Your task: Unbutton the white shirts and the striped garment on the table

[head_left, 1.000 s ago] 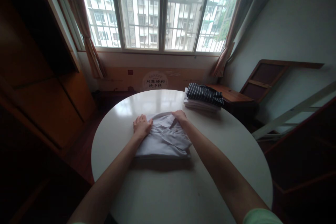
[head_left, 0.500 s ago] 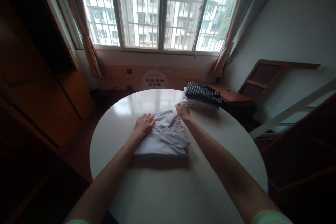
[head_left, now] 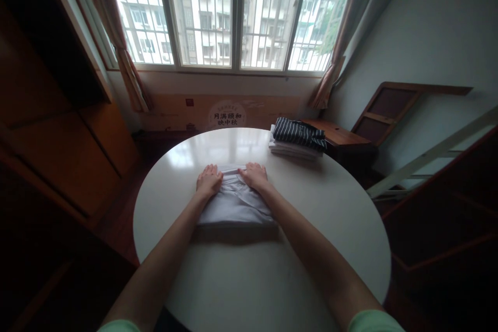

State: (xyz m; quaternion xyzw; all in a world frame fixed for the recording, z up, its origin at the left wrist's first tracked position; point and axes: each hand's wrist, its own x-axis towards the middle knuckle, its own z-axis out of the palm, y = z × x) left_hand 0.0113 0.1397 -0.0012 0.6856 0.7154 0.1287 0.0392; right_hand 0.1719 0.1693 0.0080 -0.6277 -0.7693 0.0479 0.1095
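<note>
A folded white shirt [head_left: 237,210] lies on the round white table [head_left: 241,280] in front of me. My left hand [head_left: 209,180] is at the shirt's far left corner, fingers bent over the edge and thumb toward the middle. At the far right corner, my right hand [head_left: 254,174] grips the cloth in the same way. Between the two thumbs the far edge of the shirt shows as a narrow folded strip. The fingertips are partly hidden behind the cloth.
Toward the table's back right edge sits a stack of folded clothes, with a black-and-white striped garment [head_left: 299,134] on top of white ones [head_left: 295,151]. Beyond it stands a brown wooden cabinet [head_left: 338,135]. A barred window [head_left: 233,21] is ahead.
My right hand has moved left and down from near the stack onto the shirt's far right corner. My left hand has shifted slightly and now grips the far edge, which looks straighter.
</note>
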